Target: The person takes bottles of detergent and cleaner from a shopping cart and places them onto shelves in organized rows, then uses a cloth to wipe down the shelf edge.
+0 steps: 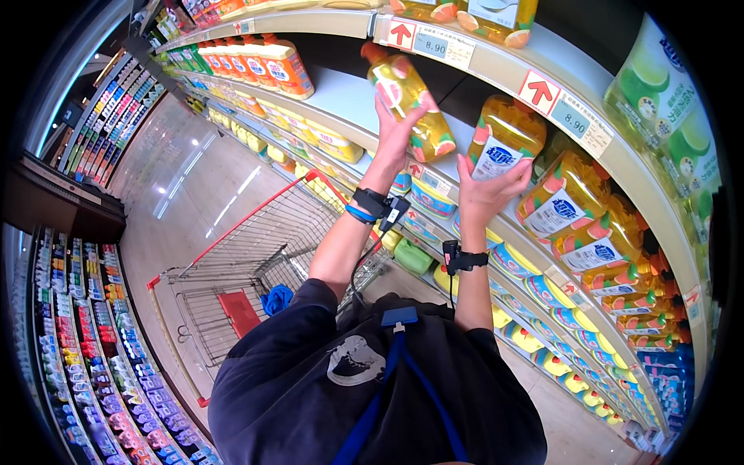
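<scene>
My left hand (396, 131) grips a clear bottle of amber liquid detergent (421, 119) with an orange-red cap and grapefruit pictures. That bottle is tilted, its cap leaning left, at the front of a shelf (343, 96). To the right, my right hand (491, 189) is closed around the lower part of a similar amber bottle (504, 131), its label facing me. Whether this second bottle rests on the shelf cannot be told. More amber bottles (552, 203) of the same kind stand in a row on its right. Both my wrists wear black straps with small devices.
A wire shopping cart (250, 244) with red trim stands to my left, a blue bundle (277, 300) in it. Orange-and-cream bottles (285, 67) stand farther left on the shelf. Tubs (431, 197) fill lower shelves. A price rail (442, 46) runs above my hands. Stocked shelves (87, 349) line the far left.
</scene>
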Demonstrator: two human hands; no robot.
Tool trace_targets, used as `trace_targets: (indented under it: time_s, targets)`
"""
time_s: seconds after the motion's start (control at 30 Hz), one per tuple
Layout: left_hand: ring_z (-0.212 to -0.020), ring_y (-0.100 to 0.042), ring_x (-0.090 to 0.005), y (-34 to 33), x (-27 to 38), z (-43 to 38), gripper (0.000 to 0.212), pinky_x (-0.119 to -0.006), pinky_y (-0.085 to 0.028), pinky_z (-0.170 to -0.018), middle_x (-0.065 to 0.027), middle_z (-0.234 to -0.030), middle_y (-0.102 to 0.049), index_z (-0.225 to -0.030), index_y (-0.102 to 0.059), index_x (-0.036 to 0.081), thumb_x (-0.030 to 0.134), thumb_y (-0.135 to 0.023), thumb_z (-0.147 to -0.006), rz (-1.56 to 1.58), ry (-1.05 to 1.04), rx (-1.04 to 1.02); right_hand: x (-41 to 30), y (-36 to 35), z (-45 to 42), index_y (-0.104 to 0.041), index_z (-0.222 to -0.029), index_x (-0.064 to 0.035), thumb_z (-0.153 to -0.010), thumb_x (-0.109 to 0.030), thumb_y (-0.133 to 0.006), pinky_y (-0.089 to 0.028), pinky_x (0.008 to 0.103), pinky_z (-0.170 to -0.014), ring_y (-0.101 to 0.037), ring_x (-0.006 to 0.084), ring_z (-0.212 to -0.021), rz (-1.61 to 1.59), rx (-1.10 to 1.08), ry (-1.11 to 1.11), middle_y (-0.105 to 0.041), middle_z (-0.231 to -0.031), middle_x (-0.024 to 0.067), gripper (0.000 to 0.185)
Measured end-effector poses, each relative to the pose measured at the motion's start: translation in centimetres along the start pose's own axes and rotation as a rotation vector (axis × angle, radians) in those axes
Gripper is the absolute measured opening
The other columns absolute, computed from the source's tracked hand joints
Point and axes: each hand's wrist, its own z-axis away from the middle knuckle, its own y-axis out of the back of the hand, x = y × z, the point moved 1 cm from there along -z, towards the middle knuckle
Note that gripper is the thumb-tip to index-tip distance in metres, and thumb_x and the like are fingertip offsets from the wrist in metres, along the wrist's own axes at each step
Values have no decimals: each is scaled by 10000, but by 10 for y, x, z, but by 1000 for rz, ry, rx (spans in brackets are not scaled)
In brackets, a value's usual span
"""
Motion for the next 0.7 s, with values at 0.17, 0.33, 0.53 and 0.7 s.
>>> trace_targets:
  time_s: [0.17,0.33,0.53,0.7]
  targets:
    - [-1210,-622,-288,29,16,41,570,-478,-525,-1038,-120,-1298,-619,-1476,-463,100,336,-664,-998,775,503,35,1,-1,-3,-60,-1606,-8,-710,-342,-950,-399,553,-1080,-372,512,-1363,-12,-26,-38,-260,-1518,338,1306]
    - [-1239,-617,-297,63,39,86,612,-474,-489,-1088,-146,-1393,-596,-1484,-465,61,448,-576,-1023,739,360,95,-2,1,-9,-64,-1614,-6,-692,-295,-953,-394,545,-1080,-377,495,-1360,-45,-41,-40,-277,-1507,321,1314]
    - [-1301,-584,-371,116,41,139,829,-530,-469,-1108,-187,-1487,-539,-1559,-392,70,646,-510,-975,624,337,111,8,1,-49,-436,-1270,-14,-736,-226,-922,-466,393,-1001,-596,269,-1133,-390,-234,-344,-563,-1181,166,753]
    - [-1254,-562,-527,122,60,177,977,-659,-487,-1014,-321,-1501,-466,-1602,-319,74,777,-424,-931,1180,409,-38,12,9,-48,-516,-1228,-65,-955,-305,-688,-508,397,-980,-628,244,-1138,-1172,-432,-828,-624,-1184,96,402]
